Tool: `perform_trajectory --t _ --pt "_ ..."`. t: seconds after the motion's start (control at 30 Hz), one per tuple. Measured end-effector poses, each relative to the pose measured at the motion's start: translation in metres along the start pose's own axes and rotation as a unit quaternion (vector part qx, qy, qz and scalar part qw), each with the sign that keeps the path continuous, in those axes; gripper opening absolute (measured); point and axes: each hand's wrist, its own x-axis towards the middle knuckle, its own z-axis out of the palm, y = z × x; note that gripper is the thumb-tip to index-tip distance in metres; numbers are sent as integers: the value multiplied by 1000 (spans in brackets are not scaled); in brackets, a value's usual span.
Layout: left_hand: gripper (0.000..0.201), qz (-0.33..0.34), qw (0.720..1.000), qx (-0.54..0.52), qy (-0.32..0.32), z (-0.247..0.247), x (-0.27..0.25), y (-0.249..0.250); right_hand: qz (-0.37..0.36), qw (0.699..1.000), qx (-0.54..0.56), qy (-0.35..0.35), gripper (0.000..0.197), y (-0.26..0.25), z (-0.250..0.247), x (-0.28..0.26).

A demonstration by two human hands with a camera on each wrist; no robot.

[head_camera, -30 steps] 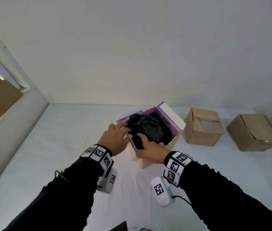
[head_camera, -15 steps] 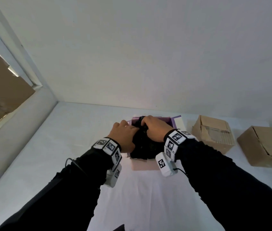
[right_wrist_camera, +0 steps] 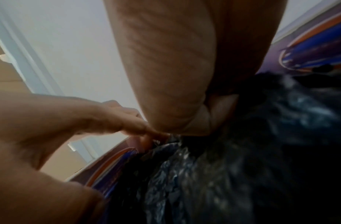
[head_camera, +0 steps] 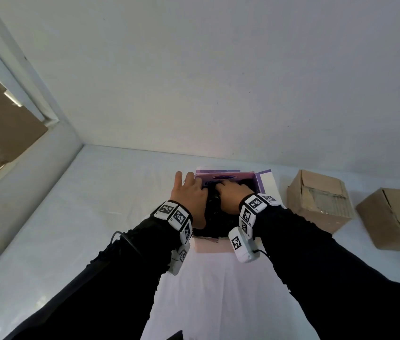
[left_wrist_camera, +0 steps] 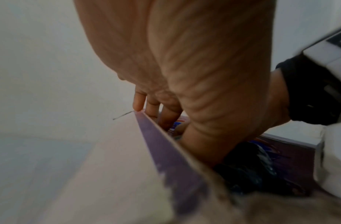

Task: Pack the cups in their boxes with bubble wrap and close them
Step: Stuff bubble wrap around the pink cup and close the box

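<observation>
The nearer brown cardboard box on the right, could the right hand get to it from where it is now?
Probably yes. The right hand is pressing black bubble wrap into the purple box, and the nearer brown box sits just beyond on that side, with only bare table between.

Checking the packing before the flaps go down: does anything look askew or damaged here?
The black bubble wrap bulges above the purple-lined box while both hands press it in. The nearer brown box sits tilted, and the far right brown box looks dented.
</observation>
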Motion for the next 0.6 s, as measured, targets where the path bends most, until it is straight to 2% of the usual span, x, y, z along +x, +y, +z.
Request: perform_trajectory --t 0.2,0.3,0.37,0.4,0.47,0.6 --pt "53 40 999 4 33 -7 15 -8 4 997 81 -12 43 9 -19 -8" --pt "40 67 996 -27 50 -7 26 -7 39 991 94 82 34 15 -20 -15" --pt "32 72 993 -80 51 -5 34 -4 102 979 97 147 30 14 -18 -19" --pt "30 71 992 -99 47 -3 37 -2 129 975 97 152 29 12 -19 -20" --pt "28 67 991 -113 29 -1 43 1 147 978 91 120 29 10 -18 -17" --pt "42 58 991 -121 -8 5 54 3 155 979 128 19 29 12 -11 -11"
